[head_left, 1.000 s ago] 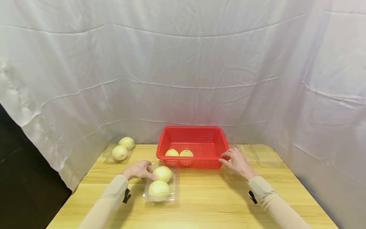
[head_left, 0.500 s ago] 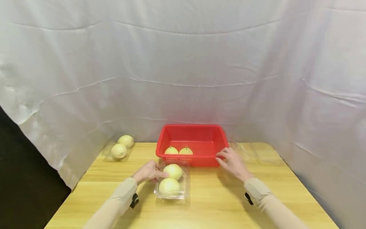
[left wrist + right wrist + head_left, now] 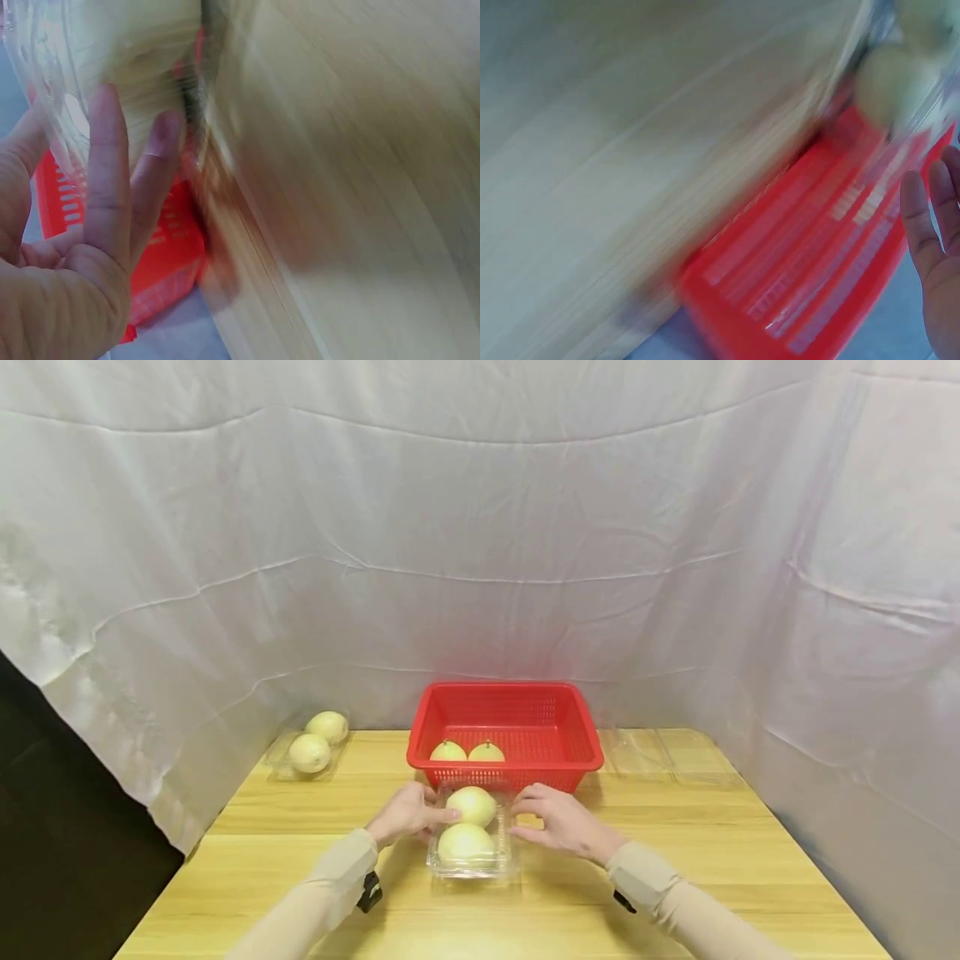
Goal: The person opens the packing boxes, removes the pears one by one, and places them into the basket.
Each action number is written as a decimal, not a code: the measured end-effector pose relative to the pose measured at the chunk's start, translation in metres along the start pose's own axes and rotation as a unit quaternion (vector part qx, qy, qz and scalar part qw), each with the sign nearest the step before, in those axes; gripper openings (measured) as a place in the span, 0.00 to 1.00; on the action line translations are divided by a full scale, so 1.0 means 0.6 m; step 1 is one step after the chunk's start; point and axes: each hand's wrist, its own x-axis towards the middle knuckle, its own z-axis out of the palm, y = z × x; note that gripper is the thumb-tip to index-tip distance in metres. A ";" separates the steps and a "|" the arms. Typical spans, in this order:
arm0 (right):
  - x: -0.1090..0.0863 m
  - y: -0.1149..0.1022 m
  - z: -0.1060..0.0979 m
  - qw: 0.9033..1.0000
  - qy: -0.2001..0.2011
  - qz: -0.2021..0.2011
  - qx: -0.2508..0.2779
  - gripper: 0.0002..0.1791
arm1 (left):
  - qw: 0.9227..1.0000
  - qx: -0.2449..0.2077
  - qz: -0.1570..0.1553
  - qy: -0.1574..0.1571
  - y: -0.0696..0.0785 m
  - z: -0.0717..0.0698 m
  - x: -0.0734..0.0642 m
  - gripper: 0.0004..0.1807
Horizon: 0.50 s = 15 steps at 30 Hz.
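Note:
In the head view, my left hand (image 3: 411,814) grips the left side of a clear plastic box (image 3: 472,867), its thumb over the top edge. Two pale yellow fruits that look like pears (image 3: 467,843) lie in the box, one behind the other. Seen from the left wrist, the fingers (image 3: 109,172) lie against the box's wall. My right hand (image 3: 562,821) is at the box's right side, fingers slightly bent; its right wrist view is blurred and shows the fingers (image 3: 922,217) free of any object. Just behind stands a red basket (image 3: 510,766) with two more pears (image 3: 487,752).
At the back left, another clear box (image 3: 281,760) holds two pears (image 3: 311,752). Clear, flat plastic packaging (image 3: 693,756) lies at the back right of the wooden table (image 3: 675,868). Pale cloth (image 3: 480,527) hangs behind and at both sides.
My left hand has moved the box with its two pears to the right, to just before the basket. My right hand has left the basket's rim and come left beside the box.

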 end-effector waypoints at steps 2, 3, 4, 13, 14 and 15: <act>0.008 -0.015 0.003 1.000 -0.007 -0.006 0.007 0.16 | 1.000 0.005 0.001 0.005 0.002 0.002 0.000 0.26; 0.011 -0.022 0.004 1.000 -0.012 -0.006 0.010 0.18 | 1.000 0.006 0.002 0.004 0.002 0.003 0.000 0.25; 0.014 -0.030 0.005 1.000 -0.020 -0.005 0.011 0.20 | 1.000 0.008 -0.001 0.004 0.002 0.003 -0.001 0.25; 0.036 -0.087 0.014 0.988 -0.143 0.048 -0.016 0.34 | 0.992 0.055 0.032 -0.109 -0.006 -0.028 -0.011 0.31; 0.040 -0.090 0.016 0.986 -0.153 0.056 -0.022 0.35 | 0.991 0.054 0.037 -0.117 -0.006 -0.032 -0.012 0.33; 0.044 -0.091 0.018 0.985 -0.160 0.061 -0.028 0.36 | 0.990 0.051 0.042 -0.122 -0.007 -0.035 -0.013 0.35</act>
